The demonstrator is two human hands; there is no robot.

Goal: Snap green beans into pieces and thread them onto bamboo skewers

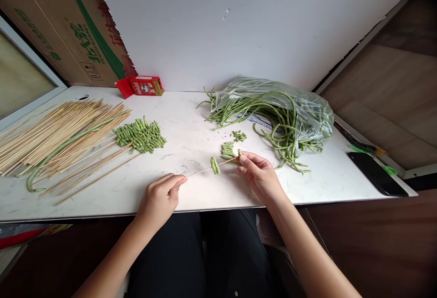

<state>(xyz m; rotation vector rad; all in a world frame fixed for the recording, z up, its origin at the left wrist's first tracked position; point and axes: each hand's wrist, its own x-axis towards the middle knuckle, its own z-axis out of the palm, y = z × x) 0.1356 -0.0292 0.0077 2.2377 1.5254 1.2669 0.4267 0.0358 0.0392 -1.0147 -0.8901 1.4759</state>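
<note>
My left hand point(163, 193) pinches one end of a thin bamboo skewer point(200, 171), held just above the table's front part. Two short green bean pieces point(215, 165) sit side by side across the skewer. At its other end my right hand point(257, 173) grips a single bean piece point(239, 152) between thumb and forefinger, at the skewer's tip. Whether the tip has gone into that piece I cannot tell. Behind the right hand lies a small row of cut bean pieces point(227, 149), partly hidden by the fingers.
Many bare skewers point(51, 129) and a long bean point(73, 138) lie left, beside skewered bean pieces point(139, 135). A plastic bag point(307, 107) of long beans point(287, 129), bean ends point(239, 135), a red box point(147, 86) and a black phone point(377, 174) are also on the table point(191, 120).
</note>
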